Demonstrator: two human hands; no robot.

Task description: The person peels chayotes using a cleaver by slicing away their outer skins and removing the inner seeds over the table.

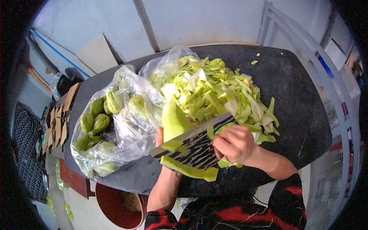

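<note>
My left hand (pixel 160 137) is closed round a large pale green peeled vegetable (pixel 174 119), mostly hidden behind the blade. My right hand (pixel 234 145) grips the handle of a wide cleaver (pixel 195 143) with a dark striped blade. The blade lies across the lower part of the vegetable. Bits of green peel cling to it, and a long strip of peel (pixel 188 168) hangs along its lower edge. Beyond my hands spreads a heap of green and white peelings (pixel 226 90) on the dark table (pixel 299 103).
A clear plastic bag (pixel 130 134) of green chayotes (pixel 100 122) lies on the table's left. A reddish-brown bucket (pixel 115 205) stands on the floor below the front edge. Metal railing (pixel 341 97) runs along the right, and torn cardboard (pixel 59 122) is at the left.
</note>
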